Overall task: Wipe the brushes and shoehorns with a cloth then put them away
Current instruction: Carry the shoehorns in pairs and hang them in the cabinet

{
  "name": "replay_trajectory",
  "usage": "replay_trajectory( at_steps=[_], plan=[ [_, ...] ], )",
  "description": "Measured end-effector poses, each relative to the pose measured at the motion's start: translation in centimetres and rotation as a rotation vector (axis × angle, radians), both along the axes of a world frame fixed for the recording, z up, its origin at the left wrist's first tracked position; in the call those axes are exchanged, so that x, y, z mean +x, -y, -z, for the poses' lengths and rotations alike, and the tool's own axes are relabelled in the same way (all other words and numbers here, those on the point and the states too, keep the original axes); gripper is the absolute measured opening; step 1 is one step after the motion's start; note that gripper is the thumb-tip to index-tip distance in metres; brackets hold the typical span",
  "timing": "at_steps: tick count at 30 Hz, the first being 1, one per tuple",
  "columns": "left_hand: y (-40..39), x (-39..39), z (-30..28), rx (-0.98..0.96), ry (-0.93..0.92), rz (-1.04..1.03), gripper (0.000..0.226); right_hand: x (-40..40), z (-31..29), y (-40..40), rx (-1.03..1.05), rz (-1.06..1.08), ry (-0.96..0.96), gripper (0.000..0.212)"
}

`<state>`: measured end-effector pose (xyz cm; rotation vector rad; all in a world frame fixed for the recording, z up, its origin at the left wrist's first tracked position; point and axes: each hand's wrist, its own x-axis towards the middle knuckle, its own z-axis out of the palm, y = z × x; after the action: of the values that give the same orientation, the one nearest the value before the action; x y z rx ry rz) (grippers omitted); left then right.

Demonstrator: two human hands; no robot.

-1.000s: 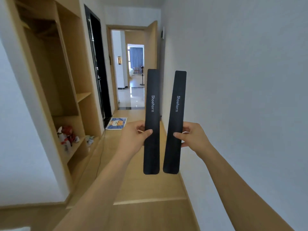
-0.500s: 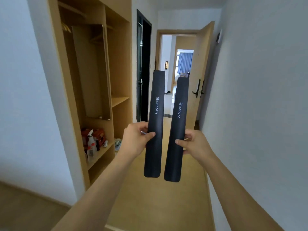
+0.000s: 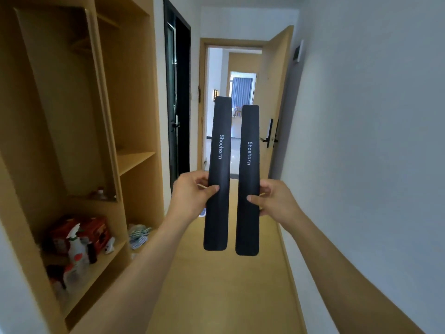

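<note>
Two long flat black shoehorns, each printed "Shoehorn", stand upright side by side in front of me. My left hand grips the left shoehorn at about mid-length. My right hand grips the right shoehorn the same way, slightly lower. A small gap separates the two shoehorns. A crumpled striped cloth lies on the low shelf to the left. No brush is visible.
A tall open wooden shelf unit fills the left side; its low shelf holds a spray bottle, a red box and small bottles. A white wall runs along the right. The wooden-floored corridor leads to an open door ahead.
My view has swung left and moved along the corridor, so the shelf unit is closer and larger. Both hands keep the same grip on the shoehorns.
</note>
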<state>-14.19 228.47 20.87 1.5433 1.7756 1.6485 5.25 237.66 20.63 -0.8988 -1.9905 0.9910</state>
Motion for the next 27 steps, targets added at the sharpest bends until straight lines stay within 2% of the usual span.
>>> replay_trajectory(
  at_steps=[9, 16, 27],
  plan=[
    [-14.3, -8.2, 0.5, -0.033, -0.031, 0.021, 0.013, -8.5, 1.4, -15.0, -0.038, 0.014, -0.04, 0.03],
    [-25.7, -15.5, 2.0, -0.058, -0.084, -0.094, 0.012, -17.2, 3.2, -28.1, -0.082, -0.136, -0.114, 0.025],
    [-44.6, -27.1, -0.5, -0.038, -0.098, -0.368, 0.004, -31.7, 0.2, -51.5, -0.102, -0.344, -0.115, 0.022]
  ],
)
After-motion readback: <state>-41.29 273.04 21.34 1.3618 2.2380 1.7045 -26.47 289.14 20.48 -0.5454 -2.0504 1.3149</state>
